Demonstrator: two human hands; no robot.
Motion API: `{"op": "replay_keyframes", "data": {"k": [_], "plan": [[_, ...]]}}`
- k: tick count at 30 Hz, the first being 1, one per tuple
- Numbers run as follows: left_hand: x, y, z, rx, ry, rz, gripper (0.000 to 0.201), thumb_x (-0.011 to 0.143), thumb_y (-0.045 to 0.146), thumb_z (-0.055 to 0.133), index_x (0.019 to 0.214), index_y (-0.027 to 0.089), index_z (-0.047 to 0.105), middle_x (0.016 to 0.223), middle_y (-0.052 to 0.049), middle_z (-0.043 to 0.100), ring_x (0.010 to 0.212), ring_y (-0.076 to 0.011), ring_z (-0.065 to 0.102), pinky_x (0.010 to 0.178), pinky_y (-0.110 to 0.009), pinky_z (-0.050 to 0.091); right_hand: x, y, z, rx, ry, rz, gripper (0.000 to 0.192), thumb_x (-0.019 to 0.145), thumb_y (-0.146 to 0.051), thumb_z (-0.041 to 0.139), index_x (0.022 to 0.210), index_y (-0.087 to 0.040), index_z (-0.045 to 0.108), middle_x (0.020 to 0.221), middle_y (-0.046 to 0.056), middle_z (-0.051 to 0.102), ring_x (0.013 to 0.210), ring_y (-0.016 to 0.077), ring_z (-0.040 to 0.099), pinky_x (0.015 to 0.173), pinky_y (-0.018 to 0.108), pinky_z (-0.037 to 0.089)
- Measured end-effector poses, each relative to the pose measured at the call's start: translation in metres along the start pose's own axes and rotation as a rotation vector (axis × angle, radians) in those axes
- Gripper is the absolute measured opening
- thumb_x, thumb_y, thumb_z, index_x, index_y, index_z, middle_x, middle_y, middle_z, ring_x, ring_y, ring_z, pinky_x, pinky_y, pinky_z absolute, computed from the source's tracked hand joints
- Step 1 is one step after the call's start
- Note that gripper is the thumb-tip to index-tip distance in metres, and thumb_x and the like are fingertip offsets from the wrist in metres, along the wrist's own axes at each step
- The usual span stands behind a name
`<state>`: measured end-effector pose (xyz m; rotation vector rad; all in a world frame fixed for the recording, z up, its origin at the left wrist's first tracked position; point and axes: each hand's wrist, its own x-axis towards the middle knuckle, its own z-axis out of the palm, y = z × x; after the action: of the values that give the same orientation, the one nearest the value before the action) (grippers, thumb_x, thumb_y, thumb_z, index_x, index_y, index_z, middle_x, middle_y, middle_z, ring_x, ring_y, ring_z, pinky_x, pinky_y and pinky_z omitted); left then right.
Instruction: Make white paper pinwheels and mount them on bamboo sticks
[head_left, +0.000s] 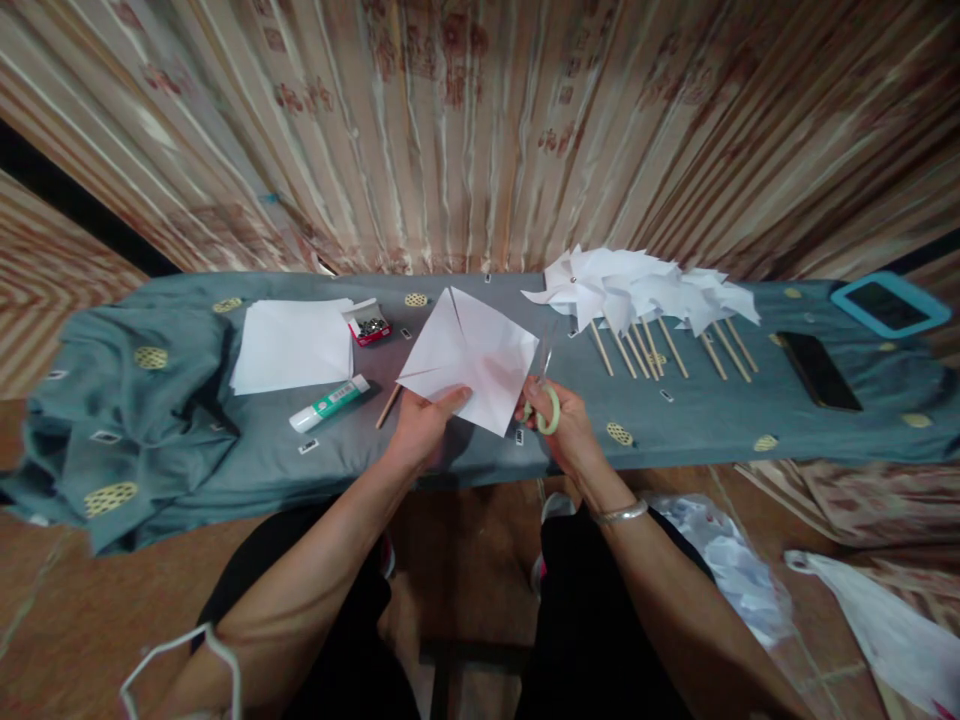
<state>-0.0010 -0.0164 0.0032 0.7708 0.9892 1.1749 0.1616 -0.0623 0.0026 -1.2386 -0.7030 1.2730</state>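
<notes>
A square sheet of white paper (pixel 480 350) is pinched at its lower left edge by my left hand (pixel 427 425), the thumb lying on top. Slits run inward from its top and left corners. In my right hand (pixel 561 420) is a pair of scissors (pixel 551 405) with pale green handles, blades pointing up beside the paper's right corner. Part of a wooden stick (pixel 388 407) shows beside my left hand; its other end is hidden under the paper.
White paper pinwheels (pixel 645 285) on wooden sticks lie at the right. Leftward are stacked white sheets (pixel 292 345), a red box of metal pins (pixel 369 325) and a glue stick (pixel 328 403). A phone (pixel 817 371) and blue-framed tablet (pixel 891 305) lie on the far right.
</notes>
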Motion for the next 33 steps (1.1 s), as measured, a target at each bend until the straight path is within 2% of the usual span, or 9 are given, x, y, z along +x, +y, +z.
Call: {"op": "replay_keyframes", "data": {"k": [4,8,13,17,26,33], "plan": [[0.019,0.010,-0.010,-0.003,0.071,0.089,0.030,0.051,0.026,0.083,0.077,0.019,0.068,0.081,-0.005,0.074,0.082,-0.0230,0.068,0.081,-0.036,0.054,-0.012,-0.003,-0.005,-0.136,-0.205,0.140,0.057,0.064,-0.067,0.074,0.087,-0.016,0.066,0.066,0.003,0.068,0.055,0.0103,0.056,0.047,0.021,0.036],[0.028,0.026,-0.014,-0.065,0.091,0.186,0.048,0.050,0.020,0.083,0.096,0.017,0.068,0.092,-0.006,0.074,0.087,-0.0208,0.068,0.087,-0.035,0.053,-0.024,-0.006,-0.007,-0.217,-0.391,0.218,0.059,0.066,-0.068,0.072,0.093,-0.016,0.065,0.072,0.004,0.071,0.057,0.0099,0.056,0.049,0.021,0.036],[0.023,0.034,-0.011,-0.081,0.055,0.170,0.059,0.050,0.017,0.081,0.106,0.016,0.064,0.093,-0.005,0.074,0.085,-0.0192,0.068,0.087,-0.034,0.052,-0.030,-0.006,-0.004,-0.241,-0.531,0.276,0.062,0.069,-0.068,0.071,0.099,-0.014,0.063,0.078,0.006,0.070,0.062,0.0101,0.057,0.054,0.022,0.040],[0.015,0.033,-0.005,-0.084,0.037,0.124,0.059,0.050,0.014,0.080,0.107,0.016,0.064,0.089,-0.004,0.075,0.082,-0.0184,0.068,0.084,-0.033,0.053,-0.032,-0.004,0.001,-0.243,-0.566,0.254,0.061,0.071,-0.068,0.069,0.099,-0.014,0.063,0.078,0.006,0.071,0.063,0.0109,0.059,0.055,0.023,0.042],[0.011,0.029,0.000,-0.071,0.027,0.110,0.065,0.053,0.013,0.079,0.116,0.019,0.062,0.099,-0.005,0.074,0.095,-0.0221,0.068,0.090,-0.034,0.051,-0.032,-0.001,0.003,-0.215,-0.537,0.220,0.055,0.073,-0.065,0.068,0.098,-0.015,0.066,0.076,0.005,0.072,0.060,0.0108,0.059,0.053,0.023,0.042],[0.011,0.026,0.001,-0.050,0.014,0.107,0.062,0.054,0.014,0.078,0.114,0.018,0.063,0.098,-0.006,0.074,0.090,-0.0223,0.068,0.087,-0.034,0.053,-0.031,-0.002,0.004,-0.223,-0.520,0.228,0.058,0.071,-0.067,0.069,0.096,-0.015,0.066,0.074,0.004,0.071,0.060,0.0106,0.058,0.053,0.022,0.041]]}}
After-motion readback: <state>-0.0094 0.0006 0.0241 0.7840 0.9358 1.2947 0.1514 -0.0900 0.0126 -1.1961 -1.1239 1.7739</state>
